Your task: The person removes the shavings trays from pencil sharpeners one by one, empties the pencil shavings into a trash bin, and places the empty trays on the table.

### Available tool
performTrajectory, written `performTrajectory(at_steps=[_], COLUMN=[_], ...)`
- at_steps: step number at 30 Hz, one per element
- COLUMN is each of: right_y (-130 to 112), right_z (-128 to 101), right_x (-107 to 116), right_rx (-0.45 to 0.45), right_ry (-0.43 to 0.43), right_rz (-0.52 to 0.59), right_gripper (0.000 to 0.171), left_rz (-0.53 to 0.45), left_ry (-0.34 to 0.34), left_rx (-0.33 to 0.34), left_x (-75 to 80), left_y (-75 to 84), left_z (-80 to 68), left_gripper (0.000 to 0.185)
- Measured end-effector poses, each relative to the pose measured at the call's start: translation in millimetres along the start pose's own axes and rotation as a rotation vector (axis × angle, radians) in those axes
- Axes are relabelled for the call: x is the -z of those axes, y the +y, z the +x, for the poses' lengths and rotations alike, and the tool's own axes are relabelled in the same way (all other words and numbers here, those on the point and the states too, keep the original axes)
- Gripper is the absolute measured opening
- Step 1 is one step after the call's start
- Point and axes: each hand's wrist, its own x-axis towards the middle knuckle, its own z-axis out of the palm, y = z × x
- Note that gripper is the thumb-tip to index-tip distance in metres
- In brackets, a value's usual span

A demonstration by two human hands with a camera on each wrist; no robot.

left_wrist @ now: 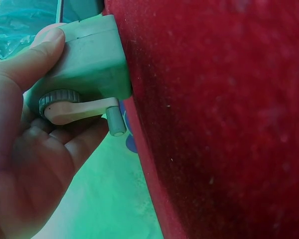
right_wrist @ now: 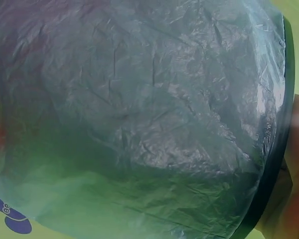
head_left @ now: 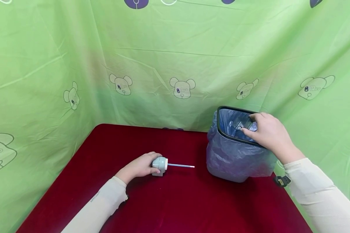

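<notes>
Left hand (head_left: 140,167) lies on the dark red cloth-covered surface (head_left: 175,200), left of centre, fingers (left_wrist: 45,52) curled round a small pale grey-green plastic gadget with a cream crank handle (head_left: 159,165); the left wrist view shows the thumb over its boxy top and the crank (left_wrist: 77,109) with its little knob just above the palm. A thin white rod (head_left: 181,166) sticks out of the gadget to the right, flat along the surface, pointing at the bin. Gadget looks light, rigid, smooth plastic, probably a bit slippery; best held by the blocky body as now, not by the rod, which looks thin enough to bend or snap, nor by the crank, which would likely turn. Right of centre, near the surface's back right edge, stands a small bin with a black rim lined with a crinkled translucent grey-blue plastic bag (head_left: 236,155). Right hand (head_left: 268,132) is at the rim's right side, fingers bent over the edge and into the opening, seemingly gripping rim and liner. Bag film is soft, thin, tears easily; rim (right_wrist: 279,164) is the stiff part to hold. Bin probably light, could tip. Hard to make out: what the right fingertips touch inside, what sits in the bin, the gadget's purpose. Right wrist view is almost all bag, hand cut off at the edge. A small black object (head_left: 281,181) by the right sleeve is unclear. Green cartoon-bear printed cloth backdrop (head_left: 175,64) behind.
</notes>
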Motion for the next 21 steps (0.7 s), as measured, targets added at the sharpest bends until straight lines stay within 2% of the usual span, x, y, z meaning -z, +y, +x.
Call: performTrajectory(at_steps=[11, 21], right_y=[0.1, -3.4], right_z=[-4.4, -8.7], right_x=[-3.0, -1.2], right_rx=[-0.116, -0.157], right_ry=[-0.037, -0.024], right_rz=[0.125, 0.2], right_gripper=[0.077, 0.075], left_rz=[-0.001, -0.004], left_ry=[0.0, 0.0], left_rx=[0.004, 0.009], left_x=[0.0, 0.9], left_y=[2.0, 2.0], left_z=[-0.3, -0.3], left_gripper=[0.061, 0.062])
